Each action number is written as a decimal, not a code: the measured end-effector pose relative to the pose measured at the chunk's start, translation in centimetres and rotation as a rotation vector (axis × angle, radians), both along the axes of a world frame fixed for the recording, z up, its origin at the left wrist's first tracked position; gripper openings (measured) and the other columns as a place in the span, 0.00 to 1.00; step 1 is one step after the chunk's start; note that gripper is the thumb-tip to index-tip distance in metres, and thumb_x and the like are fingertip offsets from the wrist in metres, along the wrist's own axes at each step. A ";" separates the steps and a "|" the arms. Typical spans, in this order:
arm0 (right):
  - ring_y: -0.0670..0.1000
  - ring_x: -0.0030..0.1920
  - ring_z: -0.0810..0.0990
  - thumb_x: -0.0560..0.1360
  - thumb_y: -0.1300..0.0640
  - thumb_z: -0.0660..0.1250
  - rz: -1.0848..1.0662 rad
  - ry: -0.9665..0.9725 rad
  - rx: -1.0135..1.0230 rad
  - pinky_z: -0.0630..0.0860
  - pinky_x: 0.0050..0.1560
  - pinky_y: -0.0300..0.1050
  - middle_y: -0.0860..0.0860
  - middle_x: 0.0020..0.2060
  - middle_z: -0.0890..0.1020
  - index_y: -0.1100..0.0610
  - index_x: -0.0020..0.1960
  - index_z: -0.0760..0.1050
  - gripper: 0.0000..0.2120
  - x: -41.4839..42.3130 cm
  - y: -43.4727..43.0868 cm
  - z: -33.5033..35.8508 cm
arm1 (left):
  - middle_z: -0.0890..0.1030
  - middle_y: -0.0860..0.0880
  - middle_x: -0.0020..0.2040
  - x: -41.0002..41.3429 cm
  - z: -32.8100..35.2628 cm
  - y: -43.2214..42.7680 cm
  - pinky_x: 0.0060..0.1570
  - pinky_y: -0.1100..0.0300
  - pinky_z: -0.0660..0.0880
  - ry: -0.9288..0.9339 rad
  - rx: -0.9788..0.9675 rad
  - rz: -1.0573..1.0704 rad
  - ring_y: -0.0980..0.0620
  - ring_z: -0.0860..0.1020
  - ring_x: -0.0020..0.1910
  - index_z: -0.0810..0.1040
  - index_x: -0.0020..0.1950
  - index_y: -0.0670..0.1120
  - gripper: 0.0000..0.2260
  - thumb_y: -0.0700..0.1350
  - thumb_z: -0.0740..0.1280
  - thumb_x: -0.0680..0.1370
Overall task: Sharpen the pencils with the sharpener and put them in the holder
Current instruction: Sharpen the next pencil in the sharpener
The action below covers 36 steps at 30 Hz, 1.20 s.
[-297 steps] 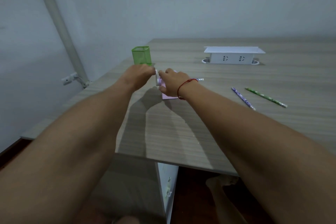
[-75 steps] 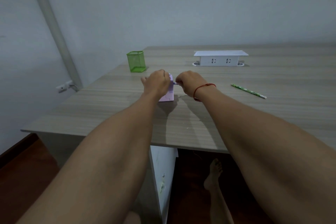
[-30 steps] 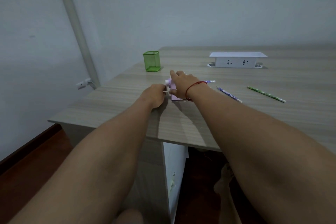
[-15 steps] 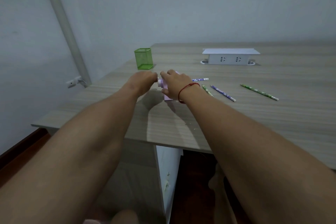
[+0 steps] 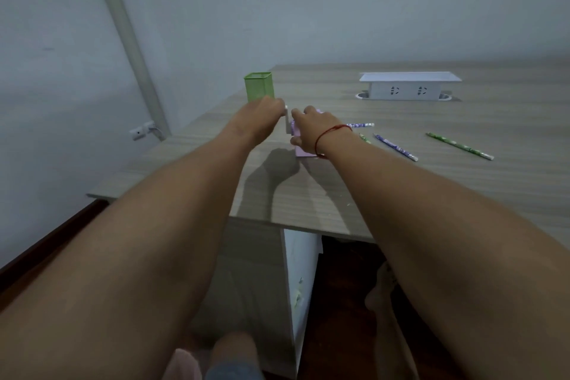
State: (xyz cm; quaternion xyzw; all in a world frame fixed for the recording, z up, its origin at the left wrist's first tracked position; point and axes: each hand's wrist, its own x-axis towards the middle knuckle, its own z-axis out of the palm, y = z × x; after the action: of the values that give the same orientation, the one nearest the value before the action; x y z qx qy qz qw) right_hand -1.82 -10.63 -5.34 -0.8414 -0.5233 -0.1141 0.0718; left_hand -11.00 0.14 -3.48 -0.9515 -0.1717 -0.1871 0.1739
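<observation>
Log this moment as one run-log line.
step: sharpening | left hand: grips crank | right hand: holds sharpener | pencil: in sharpener | holder: no pencils showing | loose pencils: three

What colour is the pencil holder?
Green. The pencil holder shows best in the head view, the only one.

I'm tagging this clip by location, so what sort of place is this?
Probably an office or study room: a wood-grain desk with a pop-up socket box set into it, a green holder and pencils on top, against a bare wall.
</observation>
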 end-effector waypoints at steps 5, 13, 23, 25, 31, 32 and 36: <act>0.63 0.64 0.73 0.77 0.49 0.64 0.017 0.025 -0.033 0.70 0.60 0.52 0.59 0.66 0.69 0.56 0.68 0.66 0.23 -0.1 -0.6 0.6 | 0.80 0.36 0.50 -1.4 -0.8 -1.9 0.42 0.49 0.72 -0.067 -0.108 -0.018 0.36 0.79 0.49 0.77 0.52 0.37 0.08 0.34 0.58 0.79; 0.63 0.63 0.73 0.77 0.49 0.62 0.007 0.033 -0.012 0.70 0.61 0.52 0.60 0.66 0.70 0.57 0.68 0.65 0.23 0.1 -0.2 0.1 | 0.81 0.37 0.48 -3.1 -3.9 -3.9 0.43 0.51 0.72 -0.077 -0.228 -0.070 0.37 0.79 0.47 0.76 0.55 0.41 0.08 0.39 0.59 0.80; 0.62 0.62 0.73 0.77 0.50 0.59 0.037 -0.019 0.057 0.72 0.59 0.55 0.60 0.64 0.71 0.61 0.68 0.64 0.23 0.8 0.4 -1.1 | 0.80 0.38 0.48 -1.5 -5.7 -1.5 0.42 0.57 0.68 0.078 -0.327 -0.023 0.41 0.78 0.44 0.77 0.47 0.40 0.13 0.44 0.56 0.80; 0.62 0.62 0.73 0.77 0.50 0.60 0.044 -0.010 0.064 0.72 0.59 0.54 0.60 0.65 0.71 0.60 0.68 0.65 0.23 1.0 0.5 -1.1 | 0.80 0.37 0.50 -0.7 -5.8 -0.6 0.45 0.55 0.70 0.109 -0.345 -0.013 0.40 0.78 0.46 0.78 0.48 0.41 0.14 0.46 0.55 0.81; 0.61 0.63 0.73 0.74 0.51 0.63 0.056 -0.014 0.104 0.71 0.59 0.51 0.58 0.64 0.72 0.59 0.66 0.67 0.23 1.3 0.5 -1.1 | 0.81 0.40 0.52 1.4 -4.7 1.6 0.45 0.52 0.73 0.146 -0.169 -0.014 0.40 0.79 0.51 0.79 0.54 0.42 0.12 0.48 0.61 0.78; 0.60 0.63 0.73 0.74 0.51 0.63 0.057 -0.027 0.109 0.71 0.59 0.51 0.58 0.64 0.72 0.59 0.66 0.67 0.23 1.3 0.5 -1.2 | 0.81 0.40 0.52 1.6 -4.1 2.0 0.45 0.52 0.73 0.148 -0.124 -0.020 0.40 0.79 0.51 0.78 0.56 0.43 0.11 0.47 0.61 0.79; 0.60 0.62 0.74 0.74 0.51 0.63 0.034 -0.053 0.098 0.71 0.59 0.51 0.57 0.64 0.71 0.58 0.68 0.65 0.24 1.1 0.5 -1.3 | 0.81 0.40 0.51 2.2 -1.9 3.1 0.43 0.52 0.74 0.175 0.054 -0.039 0.39 0.80 0.49 0.78 0.54 0.41 0.10 0.38 0.60 0.78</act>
State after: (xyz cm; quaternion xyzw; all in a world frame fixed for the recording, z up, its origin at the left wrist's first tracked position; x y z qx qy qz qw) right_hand -0.69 -10.14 -6.66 -0.8246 -0.5330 -0.1605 0.1010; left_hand -8.77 3.29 -5.36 -0.9623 -0.1323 -0.1114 0.2102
